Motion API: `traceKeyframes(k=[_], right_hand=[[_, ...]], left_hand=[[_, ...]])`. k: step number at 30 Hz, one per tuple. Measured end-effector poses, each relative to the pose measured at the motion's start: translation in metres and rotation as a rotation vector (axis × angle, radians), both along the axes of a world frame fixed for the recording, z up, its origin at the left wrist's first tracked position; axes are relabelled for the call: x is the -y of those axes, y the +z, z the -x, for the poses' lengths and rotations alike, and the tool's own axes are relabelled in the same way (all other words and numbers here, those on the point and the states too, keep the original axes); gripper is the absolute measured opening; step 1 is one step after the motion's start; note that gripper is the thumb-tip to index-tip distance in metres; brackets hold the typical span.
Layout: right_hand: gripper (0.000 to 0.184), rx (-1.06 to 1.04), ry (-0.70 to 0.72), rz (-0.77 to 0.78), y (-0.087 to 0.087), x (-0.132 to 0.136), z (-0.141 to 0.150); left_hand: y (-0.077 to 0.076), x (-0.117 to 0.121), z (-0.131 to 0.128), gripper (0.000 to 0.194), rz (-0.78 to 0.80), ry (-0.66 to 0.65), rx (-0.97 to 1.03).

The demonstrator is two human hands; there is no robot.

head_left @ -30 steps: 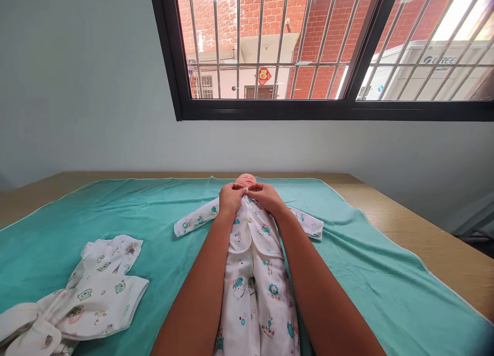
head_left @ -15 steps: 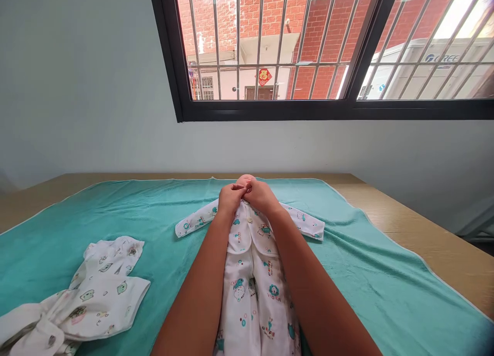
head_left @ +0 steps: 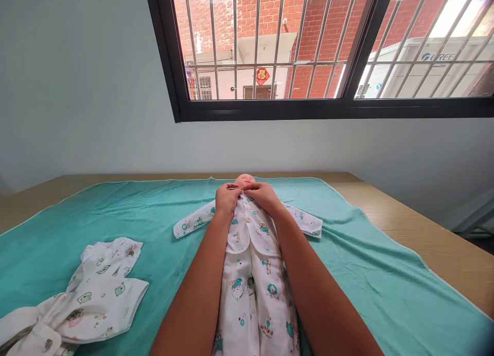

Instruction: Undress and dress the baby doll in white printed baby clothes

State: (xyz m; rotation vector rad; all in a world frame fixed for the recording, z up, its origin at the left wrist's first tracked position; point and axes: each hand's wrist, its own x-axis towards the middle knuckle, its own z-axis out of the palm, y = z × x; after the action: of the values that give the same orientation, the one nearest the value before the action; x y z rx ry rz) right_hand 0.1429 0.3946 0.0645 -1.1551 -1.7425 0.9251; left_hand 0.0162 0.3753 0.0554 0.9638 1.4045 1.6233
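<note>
A baby doll [head_left: 245,180] lies on its back on a teal towel [head_left: 347,253], dressed in a white printed romper [head_left: 252,273] with sleeves spread to both sides. My left hand [head_left: 226,198] and my right hand [head_left: 261,195] meet at the romper's collar, just below the doll's chin. Both have their fingers curled and pinched on the cloth at the neck opening. My forearms run along either side of the doll's body.
A second white printed baby garment [head_left: 83,299] lies crumpled on the towel at the front left. The towel covers a wooden table [head_left: 428,232] that stands against a pale wall under a barred window [head_left: 309,47].
My hands have stayed at the collar, with small finger shifts. The doll's face, briefly covered by my hands half a second ago, shows again above them.
</note>
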Motion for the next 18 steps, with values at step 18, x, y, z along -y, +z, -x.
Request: traceKeyframes(k=[18], right_hand=[[0.029,-0.138,0.034,-0.115,-0.018,-0.007,-0.002]], left_hand=[[0.002,0.004,0.005,0.037,0.007,-0.081,0.110]])
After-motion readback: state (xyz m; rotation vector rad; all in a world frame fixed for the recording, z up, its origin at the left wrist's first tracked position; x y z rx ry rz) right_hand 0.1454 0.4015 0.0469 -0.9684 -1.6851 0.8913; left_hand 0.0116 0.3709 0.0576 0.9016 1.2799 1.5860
